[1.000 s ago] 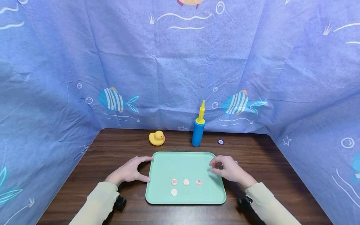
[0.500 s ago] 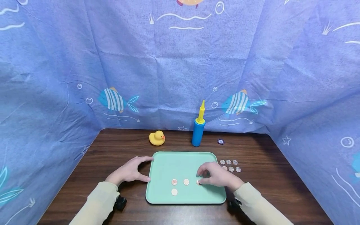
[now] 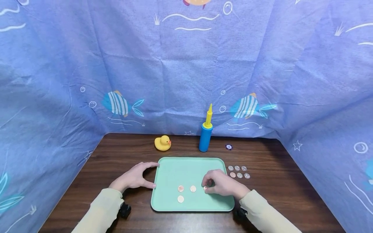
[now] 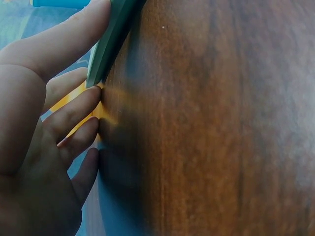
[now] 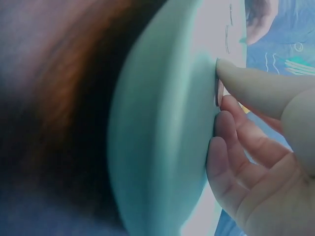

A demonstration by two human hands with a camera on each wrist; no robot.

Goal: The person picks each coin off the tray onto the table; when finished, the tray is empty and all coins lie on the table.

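Observation:
A mint-green tray lies on the dark wooden table with a few coins on it. Near its right half, my right hand pinches a copper coin between thumb and forefinger; the coin is partly hidden and tilted on edge against the tray. To its left lie a copper coin and a paler coin, with another pale coin just below. My left hand touches the tray's left rim with spread fingertips and thumb, the rim showing close up in the left wrist view.
Right of the tray, several coins lie in two rows on the table. Along the back stand a yellow rubber duck and a blue hand pump with a yellow nozzle. A dark poker chip lies nearby. Blue printed cloth surrounds the table.
My right hand has moved left and down from the tray's right rim to the rightmost coin and now pinches it, uncovering the coins on the table. The left hand has stayed put.

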